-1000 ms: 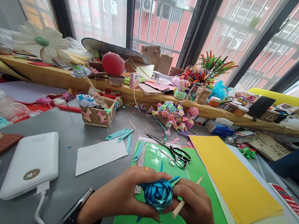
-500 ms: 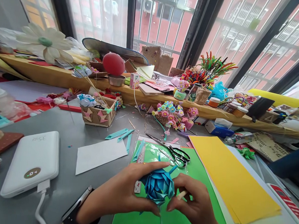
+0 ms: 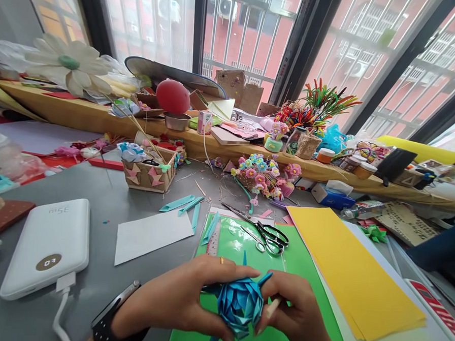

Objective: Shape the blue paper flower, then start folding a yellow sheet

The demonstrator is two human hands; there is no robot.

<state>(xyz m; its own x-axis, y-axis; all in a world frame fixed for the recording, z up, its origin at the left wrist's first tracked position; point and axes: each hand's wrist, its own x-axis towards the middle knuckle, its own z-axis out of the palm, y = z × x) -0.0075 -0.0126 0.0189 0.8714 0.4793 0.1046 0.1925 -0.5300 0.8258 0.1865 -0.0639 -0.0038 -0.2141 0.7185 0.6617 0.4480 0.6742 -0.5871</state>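
A blue folded-paper flower with many pointed petals is held above a green sheet. My left hand curves around its left side, thumb below and fingers above. At the flower's right edge, my right hand is closed with a pale wooden stick between thumb and fingers, its fingertips touching the petals. Blue paper points stick out above and below the flower. Beyond the hands lie black-handled scissors, a ruler and light-blue folded paper strips.
A white power bank with a cable lies at left, near a white card. Yellow paper covers the right side. Behind stand a decorated cardboard box, small crocheted flowers and a crowded ledge.
Both hands and the paper flower have moved a little lower, towards me. The flower's centre is turned more into view, and the right fingers have shifted along its edge.
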